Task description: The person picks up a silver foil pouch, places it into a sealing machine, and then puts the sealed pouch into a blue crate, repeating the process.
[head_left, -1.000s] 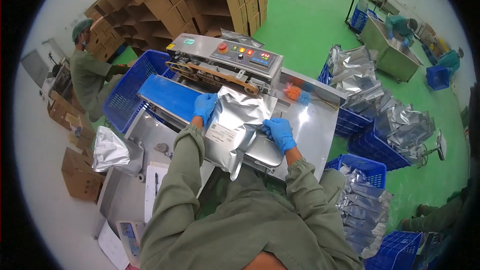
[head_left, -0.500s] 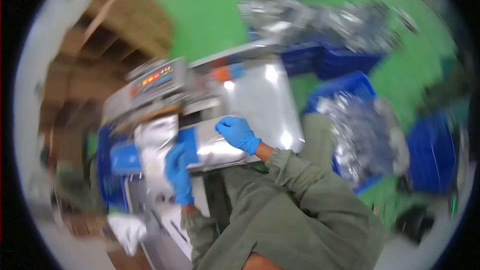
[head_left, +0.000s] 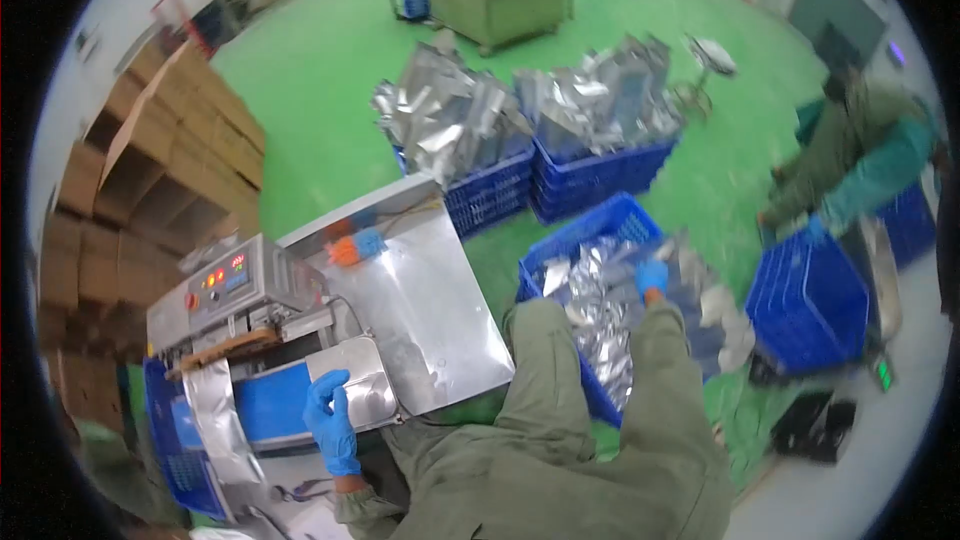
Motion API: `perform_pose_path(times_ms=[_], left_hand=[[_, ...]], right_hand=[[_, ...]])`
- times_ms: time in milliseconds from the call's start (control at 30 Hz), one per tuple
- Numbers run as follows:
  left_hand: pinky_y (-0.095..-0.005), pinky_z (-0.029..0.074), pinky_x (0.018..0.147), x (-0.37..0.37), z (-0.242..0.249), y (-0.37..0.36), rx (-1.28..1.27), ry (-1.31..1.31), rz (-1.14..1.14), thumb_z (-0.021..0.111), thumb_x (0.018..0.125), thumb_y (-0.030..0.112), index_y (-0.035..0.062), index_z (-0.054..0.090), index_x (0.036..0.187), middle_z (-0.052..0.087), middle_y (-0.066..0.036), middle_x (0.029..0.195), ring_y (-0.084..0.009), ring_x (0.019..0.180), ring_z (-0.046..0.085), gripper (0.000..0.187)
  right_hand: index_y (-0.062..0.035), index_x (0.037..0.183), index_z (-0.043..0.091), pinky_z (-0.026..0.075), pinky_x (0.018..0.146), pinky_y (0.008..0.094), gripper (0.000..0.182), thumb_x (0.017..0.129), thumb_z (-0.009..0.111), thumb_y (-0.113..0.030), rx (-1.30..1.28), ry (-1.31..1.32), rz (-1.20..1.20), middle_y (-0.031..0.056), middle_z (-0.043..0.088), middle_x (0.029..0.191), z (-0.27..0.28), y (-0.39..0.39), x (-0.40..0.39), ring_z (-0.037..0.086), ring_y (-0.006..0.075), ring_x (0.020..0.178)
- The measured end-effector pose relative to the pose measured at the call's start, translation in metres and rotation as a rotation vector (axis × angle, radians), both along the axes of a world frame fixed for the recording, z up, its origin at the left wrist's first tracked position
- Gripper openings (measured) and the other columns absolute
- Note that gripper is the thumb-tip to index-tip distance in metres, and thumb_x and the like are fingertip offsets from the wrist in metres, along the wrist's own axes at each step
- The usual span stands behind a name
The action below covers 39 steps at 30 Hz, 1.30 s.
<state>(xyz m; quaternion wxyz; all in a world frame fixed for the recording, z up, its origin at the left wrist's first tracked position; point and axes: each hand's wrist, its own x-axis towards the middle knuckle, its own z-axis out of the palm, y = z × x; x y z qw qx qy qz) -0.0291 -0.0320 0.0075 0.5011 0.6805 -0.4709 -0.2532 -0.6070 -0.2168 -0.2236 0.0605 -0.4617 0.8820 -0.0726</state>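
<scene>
My left hand (head_left: 333, 422), in a blue glove, hovers by the near end of a sealing machine (head_left: 245, 285). Its fingers are apart and loosely bent, with nothing between them. A silver pouch (head_left: 220, 425) lies across the machine's blue conveyor belt (head_left: 275, 405), to the left of that hand. My right hand (head_left: 652, 278), also gloved in blue, reaches down among silver foil pouches (head_left: 600, 315) heaped in a blue crate (head_left: 540, 245). It touches the pouches, but its fingertips are too hidden to show a grip.
A steel table (head_left: 440, 330) carries an orange and blue bundle (head_left: 357, 246). Beyond are two pouch-filled crates (head_left: 490, 195). Cardboard boxes (head_left: 165, 160) stack up on the left. At right, a co-worker (head_left: 870, 150) bends over a blue crate (head_left: 810, 295). A metal bin (head_left: 500, 10) stands farther back.
My right hand has left the metal plate and reached right into the crate of pouches. My left hand has moved from beside the pouch to the belt's near end. The view has swung up and right.
</scene>
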Motion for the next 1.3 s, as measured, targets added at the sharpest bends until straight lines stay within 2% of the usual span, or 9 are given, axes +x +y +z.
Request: perform_pose_path(times_ms=[100,267,433,633,767,933,1100,1267,1300], left_hand=[[-0.0293,0.044,0.083,-0.002,0.008,0.004,-0.09,-0.064,-0.023,0.059,0.078,0.002,0.0051,0.066,0.093,0.062,-0.009,0.099,-0.0182,0.094,0.057,0.017],[-0.0313,0.044,0.083,0.009,0.006,0.017,-0.093,-0.121,-0.04,0.063,0.076,0.004,0.0053,0.067,0.092,0.063,-0.01,0.099,-0.0207,0.097,0.057,0.016],[-0.0307,0.044,0.081,0.017,0.0,0.027,-0.091,-0.068,-0.021,0.063,0.077,0.007,0.0063,0.067,0.092,0.063,-0.009,0.099,-0.0203,0.096,0.057,0.016],[-0.0299,0.044,0.082,0.028,0.025,0.025,-0.111,-0.016,-0.098,0.062,0.079,0.007,0.0046,0.063,0.103,0.061,-0.007,0.107,-0.0173,0.095,0.056,0.024],[-0.0305,0.039,0.095,0.046,0.062,0.027,-0.321,0.052,-0.002,0.054,0.088,0.013,-0.0018,0.046,0.126,0.055,-0.009,0.119,-0.019,0.107,0.053,0.041],[-0.0281,0.04,0.09,0.083,0.051,0.033,-0.654,0.007,0.179,0.046,0.094,0.028,-0.0025,0.04,0.131,0.055,-0.006,0.116,-0.0145,0.101,0.051,0.048],[-0.0225,0.036,0.067,0.104,0.005,0.045,-0.474,0.392,0.199,0.047,0.094,0.021,0.0004,0.055,0.107,0.054,0.0,0.093,-0.0072,0.079,0.043,0.026],[-0.0218,0.031,0.054,0.096,0.006,0.035,-0.506,0.434,0.338,0.053,0.092,0.016,0.0055,0.055,0.075,0.045,0.007,0.065,-0.0043,0.062,0.038,0.02],[-0.0229,0.028,0.053,0.094,0.006,0.03,-0.511,0.372,0.371,0.052,0.092,0.017,0.0082,0.049,0.07,0.041,0.007,0.064,-0.0043,0.061,0.034,0.024]], right_hand=[[-0.0019,0.091,0.066,0.051,0.068,0.0466,0.023,0.08,0.054,-0.019,0.009,0.106,0.187,0.0222,0.064,0.085,-0.003,-0.013,-0.014,0.063,0.037,0.077],[-0.0014,0.083,0.062,0.048,0.064,0.0473,0.017,0.077,0.053,-0.014,-0.185,0.157,0.554,0.0228,0.062,0.078,0.115,-0.028,0.01,0.061,0.0402,0.073],[-0.0051,0.087,0.062,0.043,0.062,0.0455,0.013,0.078,0.058,-0.014,-0.334,0.093,1.07,0.0191,0.059,0.078,0.338,0.037,0.147,0.056,0.0392,0.073],[-0.0048,0.087,0.059,0.047,0.059,0.0396,0.012,0.076,0.058,-0.009,-0.582,-0.003,1.454,0.0147,0.059,0.075,0.459,0.085,0.263,0.059,0.0341,0.071],[-0.0057,0.088,0.06,0.048,0.061,0.0395,0.012,0.077,0.057,-0.008,-0.681,-0.16,1.604,0.0143,0.06,0.077,0.459,0.076,0.332,0.06,0.0331,0.074],[-0.0111,0.089,0.063,0.05,0.066,0.0391,0.016,0.077,0.054,-0.007,-0.647,-0.21,1.837,0.0115,0.063,0.083,0.405,0.082,0.404,0.061,0.0319,0.075],[-0.0133,0.098,0.06,0.048,0.061,0.0393,0.02,0.079,0.056,-0.009,-0.625,-0.44,1.816,0.0143,0.06,0.078,0.356,0.1,0.429,0.059,0.0328,0.07],[-0.017,0.129,0.048,0.048,0.06,0.0372,0.056,0.077,0.065,-0.012,-0.592,-1.021,1.304,0.0122,0.061,0.079,0.324,0.142,0.435,0.059,0.0295,0.069],[-0.0115,0.117,0.056,0.047,0.062,0.0364,0.043,0.076,0.067,-0.011,-0.692,-0.989,1.302,0.0111,0.06,0.078,0.312,0.143,0.438,0.058,0.0294,0.069]])
